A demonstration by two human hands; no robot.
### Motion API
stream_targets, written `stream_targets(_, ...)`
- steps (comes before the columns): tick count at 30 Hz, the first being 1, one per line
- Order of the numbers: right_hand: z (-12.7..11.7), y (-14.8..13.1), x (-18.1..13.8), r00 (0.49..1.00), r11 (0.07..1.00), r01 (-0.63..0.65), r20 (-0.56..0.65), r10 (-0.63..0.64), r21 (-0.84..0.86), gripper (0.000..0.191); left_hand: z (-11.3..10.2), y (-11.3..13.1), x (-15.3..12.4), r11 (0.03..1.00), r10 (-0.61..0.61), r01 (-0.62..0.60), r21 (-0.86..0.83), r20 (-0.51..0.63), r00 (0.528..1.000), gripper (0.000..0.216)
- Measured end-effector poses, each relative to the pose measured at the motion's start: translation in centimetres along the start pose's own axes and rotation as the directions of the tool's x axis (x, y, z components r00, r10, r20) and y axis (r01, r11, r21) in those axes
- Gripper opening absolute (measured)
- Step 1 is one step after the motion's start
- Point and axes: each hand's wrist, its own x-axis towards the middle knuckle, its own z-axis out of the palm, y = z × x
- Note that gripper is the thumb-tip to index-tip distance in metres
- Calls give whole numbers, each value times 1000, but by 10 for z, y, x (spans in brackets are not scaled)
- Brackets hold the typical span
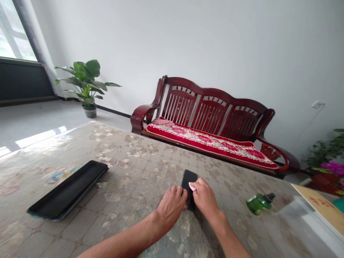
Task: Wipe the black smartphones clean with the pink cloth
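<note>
A black smartphone lies flat on the patterned tablecloth in front of me, its dark face up. My left hand is closed against the phone's left edge, fingers curled and holding it in place. Over the right side of the phone, my right hand pinches a small pink piece of cloth and presses it on the dark surface. Most of the cloth is hidden inside the fingers. The lower part of the phone is partly covered by both hands.
To the left lie a long black tray and several coloured rubber bands. A green bottle with a black cap is on the right, near a tan printed sheet. Beyond the table stands a wooden bench; a potted plant is at back left.
</note>
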Motion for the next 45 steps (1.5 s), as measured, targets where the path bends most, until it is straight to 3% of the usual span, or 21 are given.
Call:
stream_targets(17, 4, 0, -2, 998, 997, 36, -53, -39, -67, 35, 8, 4, -3, 999, 10, -9, 46, -32, 999, 19)
stream_targets(23, 1, 8, 18, 999, 993, 9, -50, -15, -114, 33, 11, 7, 0, 997, 52, -50, 64, -37, 998, 40)
stream_targets(29, 3, -1, -12, 995, 995, 86, -46, -89, -56, 31, 14, 9, 1, 996, 50, -46, 77, -52, 997, 53)
stream_targets(32, 4, 2, -13, 994, 995, 87, -57, -89, -43, 35, 13, 12, 1, 996, 36, -31, 83, -56, 998, 53)
stream_targets(39, 4, 18, 29, 998, 992, 0, -58, -7, -125, 35, 10, 26, 2, 996, -54, 61, 68, -103, 993, 52)
stream_targets(45, -3, 10, 5, 997, 994, 76, -25, -79, -76, 32, 5, 30, 9, 993, -85, 92, 76, -92, 992, 48)
